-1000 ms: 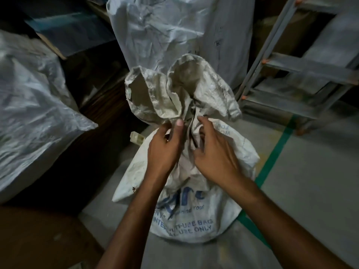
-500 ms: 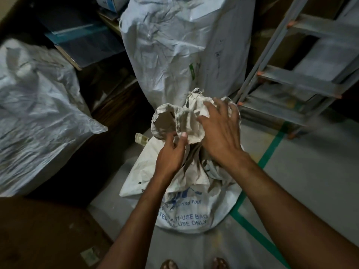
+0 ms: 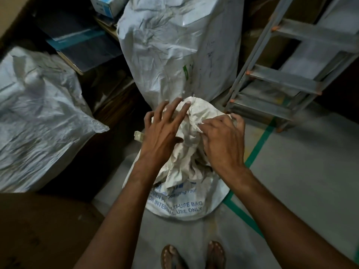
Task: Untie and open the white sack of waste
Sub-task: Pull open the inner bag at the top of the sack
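As the white sack (image 3: 186, 207) has slumped, left hand (image 3: 162, 137) spread atop, right hand (image 3: 223, 145) gripping its folds, the knot seems undone.

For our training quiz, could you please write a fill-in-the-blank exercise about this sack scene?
1. The lettering on the white sack is ___.
2. The tape line on the floor is ___.
3. The left hand is spread over the sack's top; the right hand, nearer the metal ___, pinches its fabric.
Missing words: blue; green; ladder.
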`<state>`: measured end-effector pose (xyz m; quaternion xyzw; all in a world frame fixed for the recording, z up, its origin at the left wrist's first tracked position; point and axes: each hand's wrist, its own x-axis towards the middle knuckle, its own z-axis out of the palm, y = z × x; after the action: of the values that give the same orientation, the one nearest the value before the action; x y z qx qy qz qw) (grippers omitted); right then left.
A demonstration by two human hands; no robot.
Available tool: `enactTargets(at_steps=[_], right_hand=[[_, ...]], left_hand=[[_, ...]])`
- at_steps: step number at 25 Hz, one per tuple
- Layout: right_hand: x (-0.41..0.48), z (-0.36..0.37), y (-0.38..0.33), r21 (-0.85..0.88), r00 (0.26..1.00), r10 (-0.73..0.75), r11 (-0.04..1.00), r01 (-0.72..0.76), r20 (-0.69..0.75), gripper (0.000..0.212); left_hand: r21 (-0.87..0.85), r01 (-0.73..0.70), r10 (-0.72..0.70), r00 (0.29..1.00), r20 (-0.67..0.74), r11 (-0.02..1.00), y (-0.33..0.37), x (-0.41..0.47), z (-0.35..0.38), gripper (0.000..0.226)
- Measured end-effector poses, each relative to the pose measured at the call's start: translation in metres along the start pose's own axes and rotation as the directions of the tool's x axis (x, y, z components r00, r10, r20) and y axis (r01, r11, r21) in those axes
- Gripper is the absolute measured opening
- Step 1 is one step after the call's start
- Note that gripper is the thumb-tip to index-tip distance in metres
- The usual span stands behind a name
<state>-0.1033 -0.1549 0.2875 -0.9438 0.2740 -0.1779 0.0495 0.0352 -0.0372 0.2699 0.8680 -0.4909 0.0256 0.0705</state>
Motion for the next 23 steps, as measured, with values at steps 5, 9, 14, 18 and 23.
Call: enactTargets(at_steps=[5, 9, 14, 18, 23], right_hand=[[-0.016, -0.072, -0.009, 0.069, 0.996, -0.014, 0.998, 0.008, 0.084, 0.022], [-0.03, -0.116, 0.014, 0.121, 0.945, -0.009, 0.992, -0.033, 0.326, 0.035], [-0.044, -0.157, 0.016, 0.204, 0.941, -0.027, 0.978, -0.045, 0.339, 0.038], [-0.042, -0.213, -0.01, 0.314, 0.938, -0.117, 0.949, 0.009, 0.326, 0.035], [-0.049, -0.289, -0.016, 0.337, 0.921, -0.228, 0.934, 0.116, 0.316, 0.034]], left_hand=[[-0.052, -0.023, 0.024, 0.999, 0.029, 0.998, 0.015, 0.003, -0.05, 0.033], [-0.234, -0.017, 0.036, 0.996, 0.078, 0.972, 0.014, -0.02, -0.092, 0.017], [-0.244, -0.125, 0.159, 0.98, 0.123, 0.962, 0.021, -0.063, -0.138, 0.011], [-0.364, -0.126, 0.172, 0.98, 0.096, 0.923, 0.032, -0.071, -0.212, 0.019], [-0.529, -0.04, 0.191, 0.953, 0.234, 0.848, 0.005, -0.119, -0.295, 0.014]])
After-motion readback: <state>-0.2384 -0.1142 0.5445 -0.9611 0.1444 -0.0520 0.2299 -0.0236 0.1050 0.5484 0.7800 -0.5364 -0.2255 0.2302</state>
